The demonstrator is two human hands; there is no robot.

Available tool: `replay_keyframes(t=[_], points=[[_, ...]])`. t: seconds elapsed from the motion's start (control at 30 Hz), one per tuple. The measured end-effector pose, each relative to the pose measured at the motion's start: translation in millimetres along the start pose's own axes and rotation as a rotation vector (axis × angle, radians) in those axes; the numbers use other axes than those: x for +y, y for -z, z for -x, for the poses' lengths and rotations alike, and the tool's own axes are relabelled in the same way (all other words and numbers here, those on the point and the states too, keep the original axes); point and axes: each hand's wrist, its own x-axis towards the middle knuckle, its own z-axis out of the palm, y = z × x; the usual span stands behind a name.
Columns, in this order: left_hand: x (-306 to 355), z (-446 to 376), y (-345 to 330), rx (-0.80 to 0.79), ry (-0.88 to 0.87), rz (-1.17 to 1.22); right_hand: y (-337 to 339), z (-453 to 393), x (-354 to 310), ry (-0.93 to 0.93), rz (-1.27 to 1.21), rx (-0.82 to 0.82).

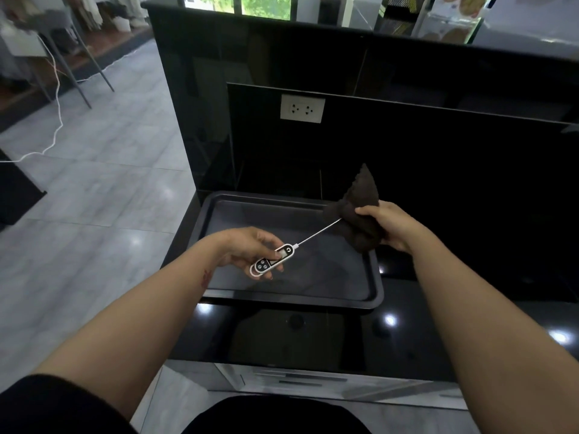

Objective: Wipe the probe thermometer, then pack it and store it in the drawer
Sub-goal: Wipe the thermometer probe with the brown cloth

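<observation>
Above the tray (374,289), our left fingers (275,270) pinch the thermometer (272,260); right fingers (365,211) squeeze the cloth (360,214) round its probe tip.

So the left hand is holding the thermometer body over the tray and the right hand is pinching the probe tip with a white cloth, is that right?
Not quite: the cloth is dark brown, not white. The head view shows the left hand holding the thermometer body over the tray, and the right hand pinching the probe tip with it.
</observation>
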Motion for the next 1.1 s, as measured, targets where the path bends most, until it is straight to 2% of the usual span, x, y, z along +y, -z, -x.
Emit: replay_keyframes(t=[0.1,0.17,0.23,0.47,0.6,0.7,0.9,1.0,1.03,1.1], points=[[-1.8,0.2,4.6,0.01,0.022,-0.086,5.0,-0.7,0.3,-0.021,0.203,-0.066],[-3.1,-0.2,5.8,0.019,0.027,-0.109,3.9,0.0,5.8,-0.028,0.199,-0.079],[-3.8,-1.1,4.3,0.011,0.015,-0.075,-2.2,0.3,14.3,0.014,0.018,-0.029],[-1.8,-11.3,-16.7,-0.041,-0.02,0.051,-50.4,-4.3,31.8,0.112,-0.684,0.317],[4.5,-14.4,-30.4,-0.061,-0.08,0.196,-66.9,0.8,24.3,0.05,-0.905,0.361],[10.7,-18.7,-41.8,-0.004,-0.102,0.244,-78.1,4.1,20.2,0.034,-0.934,0.332],[18.7,-19.3,-55.5,0.122,-0.091,0.286,-92.9,9.8,25.1,0.029,-0.822,0.257],[22.9,-14.5,-55.8,0.272,-0.059,0.159,-89.0,8.8,26.6,0.051,-0.784,0.259],[25.2,-13.8,-52.1,0.4,-0.066,0.119,-86.9,8.2,26.8,0.053,-0.756,0.254],[28.8,-19.4,-36.3,0.773,-0.142,-0.003,-83.4,11.6,27.1,0.061,-0.684,0.215]])
